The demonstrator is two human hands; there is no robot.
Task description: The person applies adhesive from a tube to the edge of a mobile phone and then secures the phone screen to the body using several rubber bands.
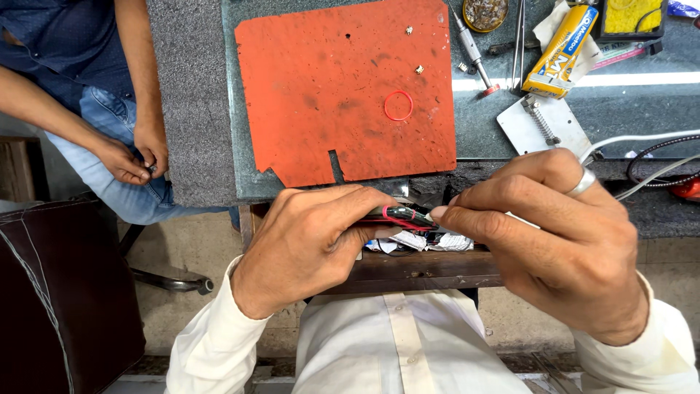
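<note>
Both of the person's hands are meeting just below the near edge of the worktop [364, 273]. The left hand [306, 244] is curling in from the left, palm down, its fingers [357, 208] and thumb closing in a tight grip. The right hand [561, 233] is reaching in opposite it, knuckles up, fingertips [441, 213] pinching at the same spot. Both forearms are angling up from the lap in white sleeves.

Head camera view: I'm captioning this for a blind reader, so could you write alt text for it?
Seen from above, a person's left hand and right hand hold a small dark device wrapped with a red rubber band, at a workbench edge. An orange mat with another red rubber band lies beyond; a seated person's hands are at left.
</note>
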